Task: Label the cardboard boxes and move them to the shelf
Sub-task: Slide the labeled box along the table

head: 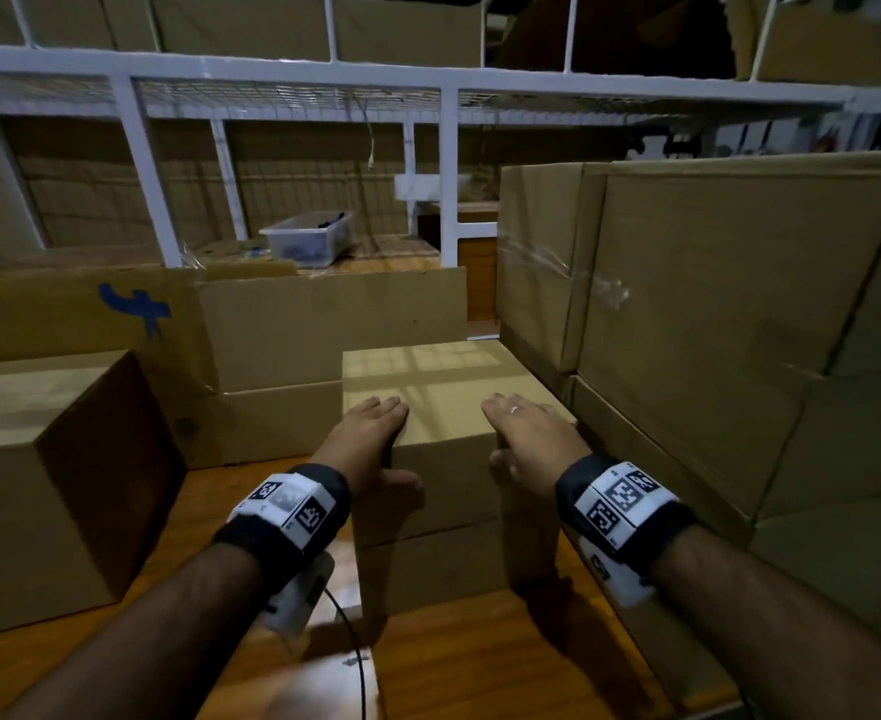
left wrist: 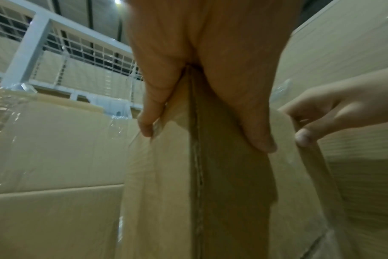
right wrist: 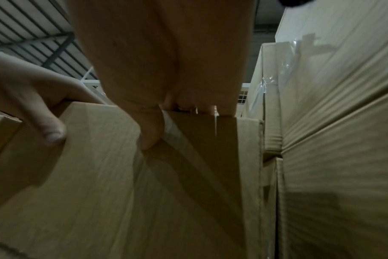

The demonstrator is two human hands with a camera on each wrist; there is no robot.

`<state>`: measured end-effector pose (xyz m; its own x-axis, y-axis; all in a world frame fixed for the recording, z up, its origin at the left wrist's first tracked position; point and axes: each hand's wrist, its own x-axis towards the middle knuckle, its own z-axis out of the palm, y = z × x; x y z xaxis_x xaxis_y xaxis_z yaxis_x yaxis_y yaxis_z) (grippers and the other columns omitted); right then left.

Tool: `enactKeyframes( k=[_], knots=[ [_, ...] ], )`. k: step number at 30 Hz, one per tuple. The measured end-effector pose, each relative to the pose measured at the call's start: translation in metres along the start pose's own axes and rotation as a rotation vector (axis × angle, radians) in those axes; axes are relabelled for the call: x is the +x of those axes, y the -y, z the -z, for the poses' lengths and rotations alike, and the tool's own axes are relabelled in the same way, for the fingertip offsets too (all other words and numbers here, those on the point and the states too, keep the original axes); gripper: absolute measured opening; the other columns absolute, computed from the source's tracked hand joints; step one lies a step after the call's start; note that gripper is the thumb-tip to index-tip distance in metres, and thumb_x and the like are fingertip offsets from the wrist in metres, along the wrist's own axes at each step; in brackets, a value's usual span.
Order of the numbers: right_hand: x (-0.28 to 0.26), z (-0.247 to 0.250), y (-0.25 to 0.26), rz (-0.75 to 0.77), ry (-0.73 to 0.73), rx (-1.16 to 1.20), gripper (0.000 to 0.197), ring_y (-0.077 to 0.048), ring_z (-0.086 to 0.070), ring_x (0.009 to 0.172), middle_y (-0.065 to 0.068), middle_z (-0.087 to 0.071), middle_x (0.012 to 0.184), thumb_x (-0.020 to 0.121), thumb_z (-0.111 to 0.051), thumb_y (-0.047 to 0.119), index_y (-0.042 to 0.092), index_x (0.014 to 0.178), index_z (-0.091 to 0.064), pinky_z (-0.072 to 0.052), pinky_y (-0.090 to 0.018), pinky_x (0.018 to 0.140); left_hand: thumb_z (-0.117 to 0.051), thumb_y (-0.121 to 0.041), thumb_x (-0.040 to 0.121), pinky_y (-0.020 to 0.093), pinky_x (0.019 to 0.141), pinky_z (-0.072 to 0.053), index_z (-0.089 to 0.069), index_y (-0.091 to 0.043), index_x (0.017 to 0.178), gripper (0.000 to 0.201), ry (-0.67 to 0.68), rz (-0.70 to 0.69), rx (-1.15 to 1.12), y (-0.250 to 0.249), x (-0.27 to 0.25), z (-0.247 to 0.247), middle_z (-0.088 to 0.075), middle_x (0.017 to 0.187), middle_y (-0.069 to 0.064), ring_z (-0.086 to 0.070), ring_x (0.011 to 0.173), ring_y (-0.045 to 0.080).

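Dim storeroom w/ stacked cartons on all sides, a white wire shelf (head: 293, 70) across the back and a wood floor (head: 454, 662) below. Centre of the head view: the small cardboard box (head: 428, 387), sitting on top of another box (head: 459, 563) of similar footprint. Tall carton stack (head: 714, 283) is just beside it on the right; a larger box (head: 28, 475) stands apart on the left.

Left hand (head: 371, 433) grasps the box's near-left top corner: fingers lie flat on the top face, thumb hooks down over the side. Left wrist view confirms it, thumb and fingers straddling the vertical corner edge. Right hand (head: 526, 433) mirrors this at the near-right corner, fingers on top, thumb wrapped onto the front face. Both are clamped on cardboard, neither clenched empty.

Key relation: the box lies straight ahead of both hands, its long axis running away from the person toward the shelf, and the hands hold only the near end. Far end is unsupported by any hand, so a lift will prob. need a pull toward the body or a regrip lower down first. No label visible on its top face, so labelling looks still to do. Right side has little clearance vs the stack; left side is free.
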<state>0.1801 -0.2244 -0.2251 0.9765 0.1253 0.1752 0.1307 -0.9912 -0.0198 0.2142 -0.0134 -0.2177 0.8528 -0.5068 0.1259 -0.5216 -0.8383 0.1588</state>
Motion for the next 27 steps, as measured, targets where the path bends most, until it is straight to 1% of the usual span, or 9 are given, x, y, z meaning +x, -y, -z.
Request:
enactKeyframes(
  k=[2, 4, 7, 10, 14, 17, 21, 27],
  knots=[
    [0.007, -0.006, -0.004, -0.018, -0.05, 0.008, 0.058, -0.023, -0.032, 0.138, -0.005, -0.035, 0.151, 0.091, -0.06, 0.021, 0.017, 0.143, -0.033, -0.027, -0.04, 0.114, -0.067, -0.054, 0.078, 0.028, 0.116, -0.01, -0.015, -0.015, 0.152, 0.098, -0.003, -0.001, 0.014, 0.0, 0.01, -0.002, -0.013, 0.16, 0.002, -0.009, 0.146, 0.021],
    [0.013, -0.008, -0.007, -0.045, -0.082, 0.017, 0.058, -0.023, -0.033, 0.137, -0.005, -0.037, 0.15, 0.09, -0.06, 0.018, 0.016, 0.142, -0.035, -0.027, -0.04, 0.114, -0.066, -0.053, 0.08, 0.028, 0.116, -0.01, -0.015, -0.015, 0.152, 0.097, -0.014, 0.003, 0.03, -0.001, 0.019, -0.004, -0.013, 0.16, 0.002, -0.01, 0.146, 0.021],
    [0.022, -0.011, -0.012, -0.062, -0.092, 0.024, 0.059, -0.024, -0.03, 0.139, -0.006, -0.033, 0.152, 0.091, -0.059, 0.016, 0.014, 0.144, -0.033, -0.024, -0.04, 0.115, -0.065, -0.051, 0.081, 0.028, 0.115, -0.01, -0.014, -0.015, 0.152, 0.094, -0.021, 0.014, 0.033, -0.003, 0.033, -0.005, -0.013, 0.16, 0.002, -0.01, 0.146, 0.021],
    [0.03, -0.014, -0.019, -0.078, -0.113, 0.029, 0.06, -0.024, -0.027, 0.141, -0.007, -0.031, 0.153, 0.092, -0.056, 0.015, 0.012, 0.146, -0.03, -0.022, -0.039, 0.117, -0.066, -0.052, 0.08, 0.029, 0.116, -0.012, -0.017, -0.015, 0.152, 0.095, -0.018, 0.014, 0.033, -0.003, 0.045, -0.006, -0.015, 0.159, 0.003, -0.012, 0.146, 0.021],
    [0.039, -0.018, -0.025, -0.082, -0.144, 0.044, 0.057, -0.024, -0.027, 0.141, -0.007, -0.032, 0.152, 0.092, -0.055, 0.013, 0.012, 0.145, -0.032, -0.02, -0.039, 0.117, -0.068, -0.052, 0.079, 0.031, 0.116, -0.015, -0.021, -0.013, 0.151, 0.094, -0.03, 0.018, 0.037, -0.002, 0.06, -0.01, -0.019, 0.158, 0.004, -0.014, 0.146, 0.023],
    [0.045, -0.019, -0.031, -0.079, -0.145, 0.066, 0.06, -0.023, -0.024, 0.142, -0.006, -0.03, 0.154, 0.092, -0.056, 0.013, 0.013, 0.146, -0.031, -0.018, -0.039, 0.118, -0.068, -0.052, 0.079, 0.033, 0.116, -0.015, -0.022, -0.015, 0.151, 0.093, -0.046, 0.025, 0.047, -0.001, 0.068, -0.013, -0.021, 0.158, 0.004, -0.015, 0.145, 0.023],
    [0.054, -0.022, -0.039, -0.068, -0.15, 0.073, 0.057, -0.024, -0.024, 0.142, -0.007, -0.029, 0.155, 0.093, -0.055, 0.013, 0.013, 0.145, -0.032, -0.017, -0.038, 0.117, -0.067, -0.052, 0.08, 0.033, 0.116, -0.016, -0.021, -0.015, 0.15, 0.092, -0.048, 0.021, 0.058, 0.001, 0.078, -0.016, -0.02, 0.158, 0.004, -0.015, 0.145, 0.024],
    [0.066, -0.032, -0.043, -0.063, -0.207, 0.088, 0.059, -0.024, -0.024, 0.142, -0.007, -0.031, 0.153, 0.091, -0.056, 0.01, 0.011, 0.145, -0.032, -0.017, -0.037, 0.118, -0.064, -0.055, 0.08, 0.03, 0.115, -0.014, -0.02, -0.014, 0.151, 0.092, -0.039, 0.018, 0.1, 0.009, 0.093, -0.019, -0.019, 0.158, 0.004, -0.016, 0.144, 0.025]
  ],
)
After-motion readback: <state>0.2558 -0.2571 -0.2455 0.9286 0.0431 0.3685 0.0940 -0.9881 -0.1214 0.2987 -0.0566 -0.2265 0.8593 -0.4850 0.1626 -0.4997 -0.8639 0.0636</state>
